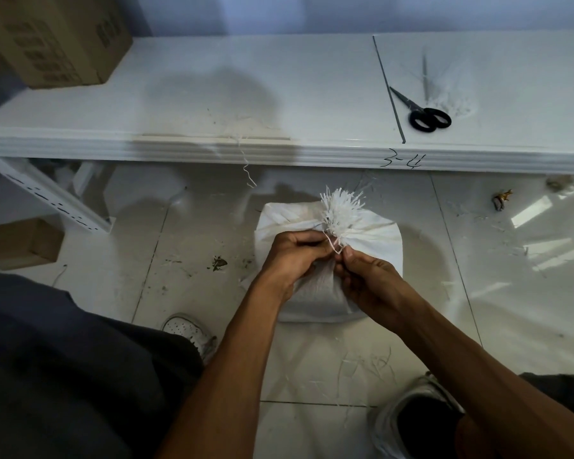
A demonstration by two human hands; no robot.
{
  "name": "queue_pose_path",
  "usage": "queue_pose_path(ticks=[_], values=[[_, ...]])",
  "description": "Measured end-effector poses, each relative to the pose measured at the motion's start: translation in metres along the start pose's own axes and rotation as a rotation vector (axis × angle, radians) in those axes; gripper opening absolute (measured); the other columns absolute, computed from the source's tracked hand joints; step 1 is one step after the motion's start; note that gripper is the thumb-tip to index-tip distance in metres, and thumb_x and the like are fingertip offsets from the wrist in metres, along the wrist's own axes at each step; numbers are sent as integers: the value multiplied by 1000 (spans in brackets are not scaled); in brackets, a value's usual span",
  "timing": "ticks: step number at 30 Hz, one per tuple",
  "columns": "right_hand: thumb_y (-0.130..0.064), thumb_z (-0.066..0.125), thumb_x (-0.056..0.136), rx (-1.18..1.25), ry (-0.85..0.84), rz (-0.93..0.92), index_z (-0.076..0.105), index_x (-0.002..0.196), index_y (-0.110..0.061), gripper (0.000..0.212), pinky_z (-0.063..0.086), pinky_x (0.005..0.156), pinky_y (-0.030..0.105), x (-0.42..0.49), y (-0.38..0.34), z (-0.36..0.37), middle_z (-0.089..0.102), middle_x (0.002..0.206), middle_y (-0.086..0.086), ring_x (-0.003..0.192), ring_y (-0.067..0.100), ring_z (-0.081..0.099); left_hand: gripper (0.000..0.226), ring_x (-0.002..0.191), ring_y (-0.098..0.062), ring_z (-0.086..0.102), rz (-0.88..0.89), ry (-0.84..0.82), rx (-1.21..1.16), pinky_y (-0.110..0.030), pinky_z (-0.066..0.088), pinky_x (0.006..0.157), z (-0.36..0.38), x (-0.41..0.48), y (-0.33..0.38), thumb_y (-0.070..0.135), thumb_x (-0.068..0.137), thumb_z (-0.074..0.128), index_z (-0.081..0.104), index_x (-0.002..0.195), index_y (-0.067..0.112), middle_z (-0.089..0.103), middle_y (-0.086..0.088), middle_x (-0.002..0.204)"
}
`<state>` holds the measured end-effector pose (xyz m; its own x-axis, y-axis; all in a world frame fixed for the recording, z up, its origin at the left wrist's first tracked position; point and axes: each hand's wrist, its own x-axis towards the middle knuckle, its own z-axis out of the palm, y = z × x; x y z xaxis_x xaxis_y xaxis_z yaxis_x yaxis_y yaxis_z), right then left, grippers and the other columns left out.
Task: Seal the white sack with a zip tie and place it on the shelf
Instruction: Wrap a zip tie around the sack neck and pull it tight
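A white woven sack [375, 240] stands on the tiled floor below a low white shelf [246, 94]. Its mouth is gathered into a frayed tuft [342, 207] on top. A thin white zip tie [334, 244] loops around the gathered neck. My left hand [292, 256] pinches the neck and the tie from the left. Close beside it, my right hand [368, 276] pinches the tie's end from the right. Both hands cover the front of the sack.
Black scissors [424, 112] and a bundle of white zip ties [444, 94] lie on the shelf at the right. A cardboard box [57, 38] stands at its left end. A smaller box [20, 243] sits on the floor left. My shoes [189, 329] and white scraps surround the sack.
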<state>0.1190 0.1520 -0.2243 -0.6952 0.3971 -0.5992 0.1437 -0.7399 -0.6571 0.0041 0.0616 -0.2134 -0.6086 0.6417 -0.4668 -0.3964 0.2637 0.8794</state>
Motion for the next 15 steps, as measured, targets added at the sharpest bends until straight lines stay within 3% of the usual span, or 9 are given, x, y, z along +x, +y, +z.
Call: queue_pose_path(ticks=[3,8,15], values=[[-15,55,94,28,8,-4,67,82,-9,18,47,52,12,0,0,1,67,66,-2,56,4,62,17,62,4,66,13,-7,9,-9,46,53,-1,0,-2,5,82,74,76,99,7,74,6,76],[-14,54,95,63,19,-8,68,82,-10,19,48,52,11,-1,0,2,68,64,-3,54,3,62,16,76,-1,68,18,-21,56,-17,47,66,-5,2,-6,14,80,78,79,96,15,77,7,85],[-10,52,96,85,44,-17,68,84,-12,20,47,50,12,2,3,4,68,61,-4,53,3,60,11,67,4,66,30,-16,26,-12,46,57,-3,2,-7,10,81,76,78,92,12,75,10,74]])
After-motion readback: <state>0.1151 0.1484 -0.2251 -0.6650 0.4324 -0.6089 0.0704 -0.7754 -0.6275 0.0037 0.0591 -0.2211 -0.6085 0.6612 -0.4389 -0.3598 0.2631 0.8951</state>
